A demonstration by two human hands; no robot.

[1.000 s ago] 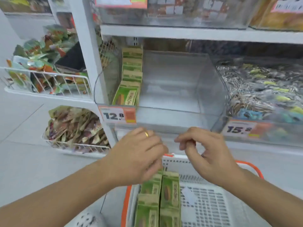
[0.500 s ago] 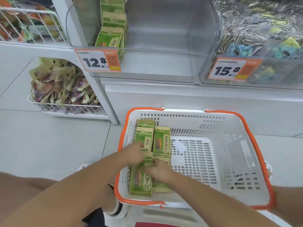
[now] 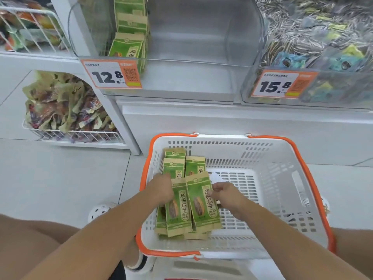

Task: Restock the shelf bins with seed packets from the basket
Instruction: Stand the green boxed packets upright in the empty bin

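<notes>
While both hands reach into the white basket [image 3: 282,190] at lower centre, the left hand [image 3: 161,188] and right hand [image 3: 226,194] each grip a green seed packet [image 3: 202,201]; the shelf bin [image 3: 191,77] sits above.

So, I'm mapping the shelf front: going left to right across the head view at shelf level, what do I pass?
White wire rack of snack bags → orange 12.8 price tag → mostly empty clear plastic bin → orange 15.8 price tag.

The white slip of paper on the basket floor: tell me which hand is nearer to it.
Right. The right hand sits just below the white slip; the left hand is across the green seed packets, farther left.
</notes>
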